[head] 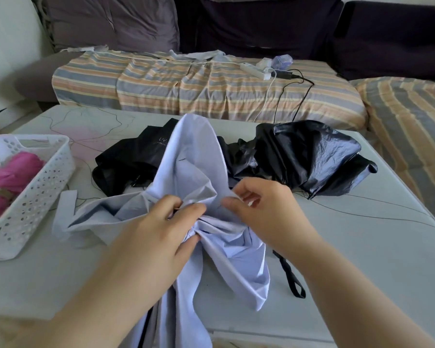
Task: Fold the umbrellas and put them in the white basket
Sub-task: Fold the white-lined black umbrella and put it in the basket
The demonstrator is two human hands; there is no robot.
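Note:
A pale lavender umbrella [194,156] lies collapsed and loose across the middle of the table, its canopy flaps spread out. My left hand [158,229] grips the gathered fabric at its middle. My right hand [264,209] pinches a fold of the same canopy just to the right. Behind it a black umbrella [309,156] lies unfolded and crumpled. The white perforated basket [35,197] stands at the left edge and holds a folded pink umbrella [10,179].
The grey table [362,247] has a black wrist strap [291,277] lying right of the lavender canopy. Beyond the table is a sofa with a striped cover [186,84], a white power strip [256,70] and trailing cables.

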